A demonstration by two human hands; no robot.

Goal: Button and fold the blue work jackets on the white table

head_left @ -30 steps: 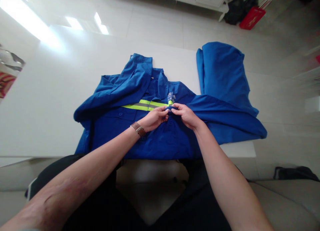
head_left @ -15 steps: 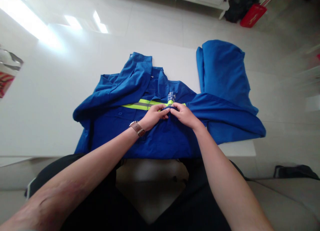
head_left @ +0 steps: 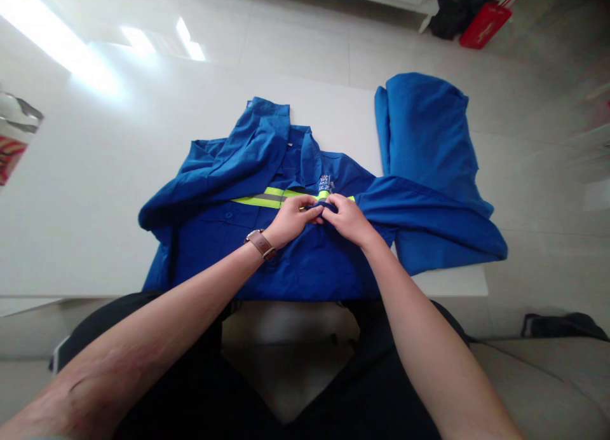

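A blue work jacket with a yellow-green and grey reflective stripe lies spread on the white table, its collar toward the far side. My left hand, with a brown-strapped watch at the wrist, pinches the jacket's front just below the stripe. Right beside it, my right hand is closed on the same fold of cloth, fingertips close to the left ones. White printing shows on the chest above the hands. Whatever lies between the fingertips is hidden by them. One sleeve is folded across the jacket's left side; the other stretches right.
A folded blue garment rests at the table's right end, partly under the right sleeve. The white table has its near edge at my knees. On the floor beyond are a red bag and a black bag beside a white cabinet.
Both hands stay at the same spot on the jacket's front, with only a slight shift of the right fingers and wrist. The jacket lies as before.
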